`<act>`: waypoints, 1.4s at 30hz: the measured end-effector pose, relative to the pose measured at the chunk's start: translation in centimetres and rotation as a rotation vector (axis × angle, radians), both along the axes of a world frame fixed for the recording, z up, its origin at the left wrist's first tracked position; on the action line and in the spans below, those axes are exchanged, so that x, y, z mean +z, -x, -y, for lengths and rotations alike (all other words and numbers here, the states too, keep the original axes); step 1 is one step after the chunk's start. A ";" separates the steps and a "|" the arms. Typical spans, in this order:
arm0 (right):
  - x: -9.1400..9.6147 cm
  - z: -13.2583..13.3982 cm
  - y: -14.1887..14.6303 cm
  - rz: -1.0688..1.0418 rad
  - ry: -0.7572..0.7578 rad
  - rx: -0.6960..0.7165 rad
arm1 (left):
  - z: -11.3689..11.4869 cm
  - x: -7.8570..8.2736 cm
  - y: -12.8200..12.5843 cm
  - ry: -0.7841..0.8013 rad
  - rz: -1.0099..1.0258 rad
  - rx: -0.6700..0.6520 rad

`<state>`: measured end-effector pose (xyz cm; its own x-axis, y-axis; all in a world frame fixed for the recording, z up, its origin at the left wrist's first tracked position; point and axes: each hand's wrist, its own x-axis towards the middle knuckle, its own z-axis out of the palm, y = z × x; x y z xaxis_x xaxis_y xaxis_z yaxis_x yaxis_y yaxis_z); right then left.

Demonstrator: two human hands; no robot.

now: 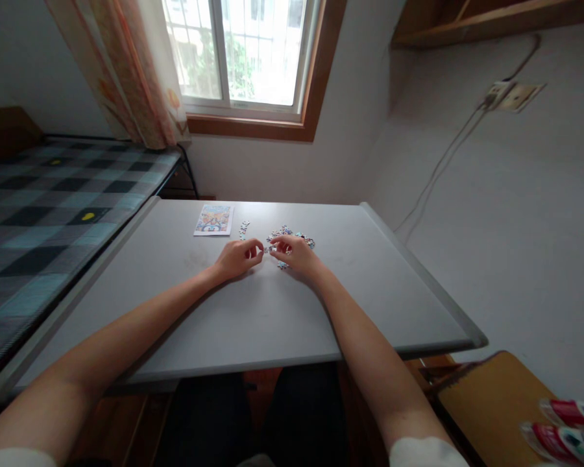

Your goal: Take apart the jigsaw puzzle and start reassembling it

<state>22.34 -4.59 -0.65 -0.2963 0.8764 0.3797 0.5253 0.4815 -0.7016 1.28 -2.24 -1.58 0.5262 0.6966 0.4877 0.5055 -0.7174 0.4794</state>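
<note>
My left hand (240, 258) and my right hand (296, 253) meet over the middle of the white table, fingertips almost touching. Both are closed in a pinch on small jigsaw puzzle pieces (267, 250) between them; whether these are one piece or two joined is too small to tell. Just beyond my right hand lies a loose heap of puzzle pieces (285, 231), partly covered by its fingers. A few more pieces (282, 264) show under that hand. Past my left hand, a short line of pieces (244, 229) lies beside a printed colour picture (214, 220).
The white table (214, 344) has raised grey edges. A bed with a checked cover (78, 188) stands along the left, under a curtain (131, 78). At the lower right, red-labelled bottles (559, 441) lie on a wooden chair (496, 402). Cables (440, 165) hang down the right wall.
</note>
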 end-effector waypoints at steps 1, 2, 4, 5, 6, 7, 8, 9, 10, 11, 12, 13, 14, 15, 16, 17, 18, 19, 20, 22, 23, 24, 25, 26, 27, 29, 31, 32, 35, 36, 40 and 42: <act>0.0 0.0 0.0 0.000 0.000 0.001 | 0.0 0.0 0.0 0.001 0.000 0.001; 0.0 0.0 0.0 0.004 -0.002 0.005 | 0.0 0.0 0.0 0.003 0.000 0.000; 0.0 0.0 0.0 0.018 -0.012 0.014 | 0.1 0.0 0.0 0.003 0.000 -0.002; 0.0 0.0 0.0 0.026 -0.018 0.018 | 0.1 0.1 0.0 0.003 -0.002 -0.003; 0.0 0.0 0.0 0.031 -0.023 0.021 | 0.1 0.1 0.0 0.003 -0.005 -0.004; 0.0 0.0 0.0 0.034 -0.028 0.022 | 0.1 0.1 0.0 0.003 -0.008 -0.006; 0.0 0.0 0.0 0.035 -0.031 0.023 | 0.1 0.1 0.0 0.004 -0.010 -0.007; 0.0 0.0 0.0 0.035 -0.033 0.024 | 0.1 0.1 0.0 0.005 -0.010 -0.008; 0.0 0.0 0.0 0.035 -0.033 0.026 | 0.1 0.1 0.0 0.007 -0.009 -0.009; 0.0 0.0 0.0 0.033 -0.033 0.026 | 0.1 0.1 0.0 0.008 -0.007 -0.010; 0.0 0.0 0.0 0.032 -0.033 0.024 | 0.0 0.0 0.0 0.010 -0.006 -0.013; 0.0 0.0 0.0 0.030 -0.033 0.023 | 0.0 0.0 0.0 0.012 -0.006 -0.014; 0.1 0.0 0.0 0.029 -0.031 0.022 | 0.0 0.0 0.0 0.014 -0.006 -0.015; 0.1 0.1 0.0 0.027 -0.030 0.021 | 0.0 0.0 0.0 0.015 -0.007 -0.017; 0.1 0.1 0.0 0.027 -0.030 0.021 | 0.0 0.0 0.0 0.016 -0.008 -0.017; 0.1 0.1 0.0 0.027 -0.029 0.021 | 0.0 0.0 0.0 0.017 -0.008 -0.016; 0.1 0.1 0.0 0.029 -0.027 0.021 | 0.1 0.0 0.0 0.018 -0.007 -0.014; 0.1 0.1 0.0 0.031 -0.025 0.020 | 0.1 0.1 0.0 0.019 -0.006 -0.014; 0.1 0.1 0.0 0.033 -0.024 0.019 | 0.1 0.1 0.0 0.021 -0.005 -0.015; 0.0 0.0 0.0 0.035 -0.021 0.019 | 0.1 0.1 0.0 0.023 -0.002 -0.016; 0.0 0.0 0.0 0.036 -0.022 0.019 | 0.1 0.1 0.0 0.023 -0.001 -0.017; -0.1 -0.1 -0.1 0.037 -0.023 0.020 | 0.1 0.0 0.0 0.022 -0.001 -0.017; -0.1 -0.1 -0.1 0.039 -0.024 0.021 | 0.1 0.0 0.0 0.021 -0.001 -0.016; 0.0 0.0 -0.1 0.042 -0.026 0.022 | 0.1 0.0 0.0 0.019 0.000 -0.016; 0.0 0.0 0.0 0.044 -0.027 0.023 | 0.0 0.0 0.0 0.018 0.001 -0.017; 0.1 0.0 0.0 0.045 -0.030 0.022 | 0.0 -0.1 0.0 0.020 0.002 -0.019; 0.2 0.1 0.0 0.046 -0.034 0.020 | 0.1 0.0 0.0 0.022 0.004 -0.020; 0.2 0.1 0.0 0.049 -0.034 0.018 | 0.1 0.0 0.0 0.023 0.004 -0.020; 0.2 0.1 0.0 0.057 -0.030 0.017 | 0.1 0.0 0.0 0.020 0.005 -0.020; 0.1 0.1 0.0 0.058 -0.028 0.018 | 0.1 0.0 0.0 0.018 0.004 -0.019; 0.0 0.1 0.0 0.061 -0.027 0.015 | 0.1 0.0 0.0 0.021 0.001 -0.021; 0.0 0.1 0.0 0.060 -0.027 0.013 | 0.1 0.0 0.0 0.024 0.000 -0.022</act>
